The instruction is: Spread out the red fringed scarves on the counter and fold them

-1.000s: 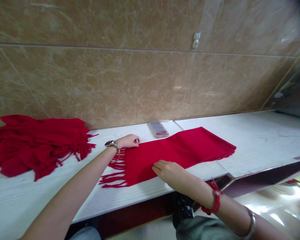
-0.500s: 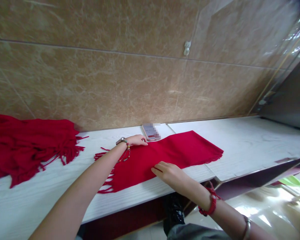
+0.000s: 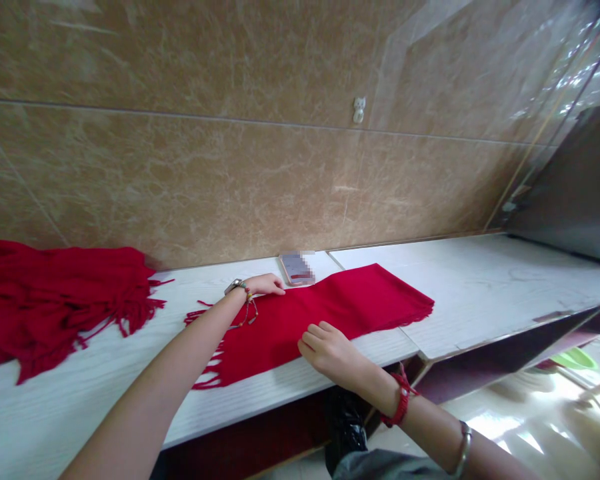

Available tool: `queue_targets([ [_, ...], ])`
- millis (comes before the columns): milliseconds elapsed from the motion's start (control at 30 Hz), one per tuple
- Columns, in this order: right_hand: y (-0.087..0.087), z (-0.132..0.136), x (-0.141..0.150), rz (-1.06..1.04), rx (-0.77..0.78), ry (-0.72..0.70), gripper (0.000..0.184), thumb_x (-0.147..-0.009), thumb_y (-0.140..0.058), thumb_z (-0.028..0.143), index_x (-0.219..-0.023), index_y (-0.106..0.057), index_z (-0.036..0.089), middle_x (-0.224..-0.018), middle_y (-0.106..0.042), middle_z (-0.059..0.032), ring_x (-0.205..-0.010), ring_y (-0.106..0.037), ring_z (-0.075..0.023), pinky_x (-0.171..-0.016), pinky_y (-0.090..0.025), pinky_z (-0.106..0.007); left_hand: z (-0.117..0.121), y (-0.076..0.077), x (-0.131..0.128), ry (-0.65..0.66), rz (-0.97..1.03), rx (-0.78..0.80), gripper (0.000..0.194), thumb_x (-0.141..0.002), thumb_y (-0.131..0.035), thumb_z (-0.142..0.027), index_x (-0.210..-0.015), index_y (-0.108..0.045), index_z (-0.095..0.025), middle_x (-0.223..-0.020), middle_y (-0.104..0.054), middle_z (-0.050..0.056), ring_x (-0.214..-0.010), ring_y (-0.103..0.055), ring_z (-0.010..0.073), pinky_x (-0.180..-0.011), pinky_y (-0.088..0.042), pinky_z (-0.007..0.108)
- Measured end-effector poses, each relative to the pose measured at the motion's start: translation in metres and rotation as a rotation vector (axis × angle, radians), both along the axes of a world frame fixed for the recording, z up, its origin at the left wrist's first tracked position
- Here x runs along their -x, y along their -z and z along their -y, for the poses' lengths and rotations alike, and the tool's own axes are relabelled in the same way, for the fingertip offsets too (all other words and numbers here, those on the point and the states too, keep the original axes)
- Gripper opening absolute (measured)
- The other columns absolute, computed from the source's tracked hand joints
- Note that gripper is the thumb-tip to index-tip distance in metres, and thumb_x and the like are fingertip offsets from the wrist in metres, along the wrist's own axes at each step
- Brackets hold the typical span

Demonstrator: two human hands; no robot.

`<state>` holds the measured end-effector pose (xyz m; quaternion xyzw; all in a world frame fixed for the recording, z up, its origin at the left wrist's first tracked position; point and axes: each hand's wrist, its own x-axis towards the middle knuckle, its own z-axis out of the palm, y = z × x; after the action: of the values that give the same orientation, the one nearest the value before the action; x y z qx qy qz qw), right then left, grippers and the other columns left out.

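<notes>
A red fringed scarf (image 3: 330, 310) lies flat along a white wood-grain counter (image 3: 80, 393). My left hand (image 3: 265, 285) rests on the scarf's far edge, fingers curled as if pinching the cloth. My right hand (image 3: 327, 347) sits on the near edge of the scarf, fingers bent and pressed on the fabric. The fringe at the left end spreads over the counter.
A heap of red fringed scarves (image 3: 55, 293) lies at the counter's left. A phone (image 3: 296, 268) lies by the brown tiled wall (image 3: 230, 173), touching the scarf's far edge. A dark appliance (image 3: 580, 187) stands at the right. Below the counter's front edge is shiny floor.
My view has shifted right, so the scarf and pile sit further left in the picture. My left hand has slid a little along the far edge toward the phone. My right hand's fingers have curled more.
</notes>
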<state>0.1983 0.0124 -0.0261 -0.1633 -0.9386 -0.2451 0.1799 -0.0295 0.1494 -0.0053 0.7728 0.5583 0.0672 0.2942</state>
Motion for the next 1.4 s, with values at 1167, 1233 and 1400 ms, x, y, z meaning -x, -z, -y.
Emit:
queue_targets([
  [1167, -0.003, -0.109, -0.221, -0.165, 0.447, 0.647, 0.051, -0.081, -0.033, 0.008, -0.128, -0.045, 0.022, -0.087, -0.061, -0.0072, -0.074, -0.057, -0.0151, -0.061, -0.04, -0.023, -0.091, -0.037, -0.215, 0.057, -0.199, -0.215, 0.03, -0.085, -0.051, -0.032, -0.11, -0.052, -0.016, -0.111, -0.054, 0.007, -0.094, -0.055, 0.0195, -0.079, -0.047, 0.039],
  [1233, -0.003, -0.112, -0.224, -0.228, 0.545, 0.581, 0.054, -0.079, -0.031, 0.006, -0.129, -0.044, 0.022, -0.095, -0.061, -0.008, -0.078, -0.058, -0.0154, -0.067, -0.042, -0.025, -0.089, -0.039, -0.202, 0.064, -0.257, -0.208, 0.027, -0.083, -0.055, -0.032, -0.103, -0.057, -0.015, -0.105, -0.059, 0.006, -0.093, -0.056, 0.0193, -0.079, -0.046, 0.034],
  [1400, -0.018, -0.121, -0.234, -0.228, 0.768, 0.407, 0.055, -0.074, -0.042, 0.009, -0.127, -0.045, 0.021, -0.124, -0.052, -0.0088, -0.106, -0.052, -0.0188, -0.087, -0.042, -0.031, -0.074, -0.049, -0.191, 0.031, -0.344, -0.276, 0.033, -0.077, -0.056, -0.033, -0.103, -0.059, -0.014, -0.105, -0.062, 0.01, -0.098, -0.056, 0.0246, -0.081, -0.043, 0.03],
])
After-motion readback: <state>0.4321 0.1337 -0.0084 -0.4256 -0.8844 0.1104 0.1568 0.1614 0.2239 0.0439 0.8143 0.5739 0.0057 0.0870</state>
